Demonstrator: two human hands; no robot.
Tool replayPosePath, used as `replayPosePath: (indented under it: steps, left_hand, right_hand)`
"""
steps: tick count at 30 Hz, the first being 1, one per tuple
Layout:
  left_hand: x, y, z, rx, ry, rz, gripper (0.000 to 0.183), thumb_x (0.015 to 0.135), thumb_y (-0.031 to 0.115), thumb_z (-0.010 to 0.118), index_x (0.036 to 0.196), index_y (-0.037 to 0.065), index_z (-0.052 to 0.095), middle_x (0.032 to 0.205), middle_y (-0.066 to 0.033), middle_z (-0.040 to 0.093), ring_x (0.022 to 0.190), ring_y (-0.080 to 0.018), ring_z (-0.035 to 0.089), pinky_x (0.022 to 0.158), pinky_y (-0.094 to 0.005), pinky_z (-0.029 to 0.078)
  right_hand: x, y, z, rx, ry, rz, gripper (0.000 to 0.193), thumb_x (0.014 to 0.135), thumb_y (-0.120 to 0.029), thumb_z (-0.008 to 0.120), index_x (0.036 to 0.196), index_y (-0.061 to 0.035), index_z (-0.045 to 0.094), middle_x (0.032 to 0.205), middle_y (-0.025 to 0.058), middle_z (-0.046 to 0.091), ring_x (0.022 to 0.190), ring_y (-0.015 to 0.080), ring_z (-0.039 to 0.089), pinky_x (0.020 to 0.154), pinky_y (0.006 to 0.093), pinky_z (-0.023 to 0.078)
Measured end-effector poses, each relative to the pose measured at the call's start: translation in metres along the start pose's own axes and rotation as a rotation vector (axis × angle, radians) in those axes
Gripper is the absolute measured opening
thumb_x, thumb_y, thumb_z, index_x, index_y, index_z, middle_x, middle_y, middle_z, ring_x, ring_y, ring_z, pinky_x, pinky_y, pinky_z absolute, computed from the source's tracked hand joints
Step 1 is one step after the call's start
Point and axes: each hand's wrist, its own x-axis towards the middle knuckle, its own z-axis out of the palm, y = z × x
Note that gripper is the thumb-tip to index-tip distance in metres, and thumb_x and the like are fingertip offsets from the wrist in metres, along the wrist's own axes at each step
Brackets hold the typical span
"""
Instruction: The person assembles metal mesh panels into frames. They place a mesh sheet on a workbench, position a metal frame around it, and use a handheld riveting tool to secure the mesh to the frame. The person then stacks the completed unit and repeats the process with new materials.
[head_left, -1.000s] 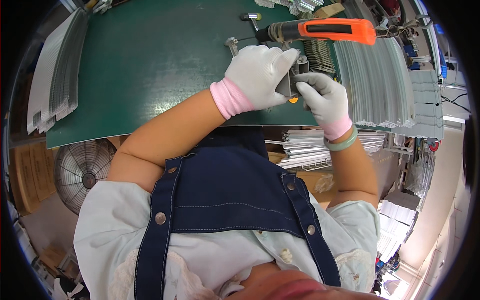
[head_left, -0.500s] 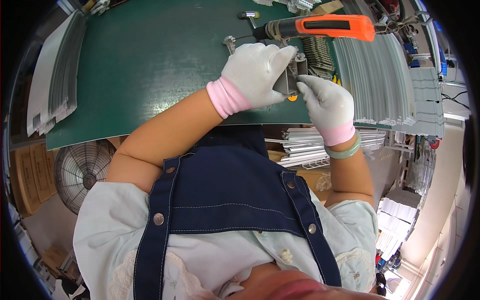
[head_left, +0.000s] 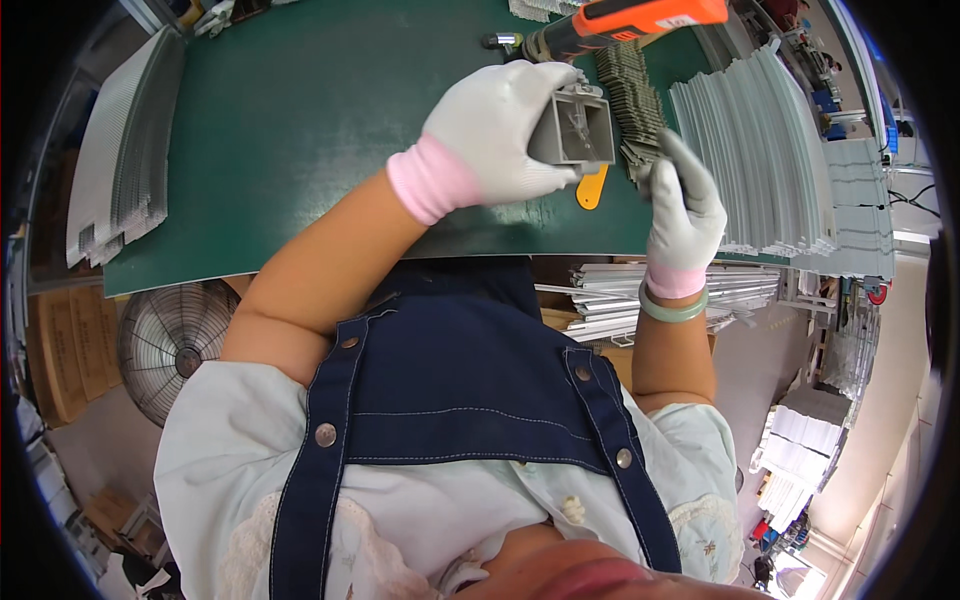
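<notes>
My left hand [head_left: 510, 125], in a white glove with a pink cuff, is wrapped round a grey hollow rectangular metal piece [head_left: 603, 135]. Its open end faces right, and small fittings show inside and on top of it. My right hand [head_left: 687, 195], gloved the same way, is raised to the right of the piece and apart from it. Its fingers are partly stretched and somewhat blurred, and nothing shows in them. Just below the metal piece lies a yellow round-ended object [head_left: 592, 188]. Beyond my left hand, an orange and black power screwdriver [head_left: 620, 25] hangs over the table.
A green table [head_left: 300, 130] spreads before me. A row of small grey metal parts [head_left: 632, 100] stands beside tall stacks of pale strips [head_left: 745, 150]. More strips [head_left: 125, 140] stand at the left. A small hammer [head_left: 505, 42] lies at the back. A fan [head_left: 185, 350] stands below left.
My right hand has drawn away from the metal piece, and its fingers have lifted. The piece has turned in my left hand so its open end shows more. The screwdriver has shifted up.
</notes>
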Motion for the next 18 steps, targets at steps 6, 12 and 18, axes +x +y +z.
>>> replayPosePath:
  steps: [6, 12, 18]
  left_hand:
    - [0.002, 0.042, -0.032, -0.172, -0.187, 0.050, 0.082, 0.061, 0.024, 0.087, 0.131, 0.002, 0.049, 0.110, -0.0163, 0.063, 0.096, -0.0345, 0.063, 0.085, -0.0390, 0.051]
    - [-0.005, 0.078, -0.024, -0.188, -0.163, 0.056, 0.089, 0.057, 0.029, 0.089, 0.130, 0.001, 0.047, 0.109, -0.0171, 0.062, 0.091, -0.0347, 0.064, 0.081, -0.0400, 0.051]
    - [-0.007, 0.098, -0.020, -0.272, -0.180, 0.064, 0.093, 0.057, 0.029, 0.089, 0.134, 0.001, 0.046, 0.109, -0.0168, 0.062, 0.094, -0.0322, 0.063, 0.082, -0.0385, 0.051]
  right_hand:
    - [0.033, -0.028, 0.022, 0.260, -0.066, -0.239, 0.043, 0.097, -0.011, 0.058, 0.136, 0.0045, 0.048, 0.111, 0.0168, 0.067, 0.098, 0.0237, 0.066, 0.091, 0.0360, 0.051]
    - [0.038, -0.042, 0.008, 0.391, -0.241, -0.048, 0.041, 0.098, -0.021, 0.059, 0.129, 0.0039, 0.051, 0.124, 0.0149, 0.062, 0.108, 0.0210, 0.062, 0.096, 0.0347, 0.048]
    - [0.025, -0.046, -0.007, 0.516, -0.239, 0.082, 0.044, 0.098, -0.026, 0.059, 0.131, 0.0024, 0.050, 0.118, 0.0166, 0.064, 0.104, 0.0231, 0.064, 0.093, 0.0368, 0.050]
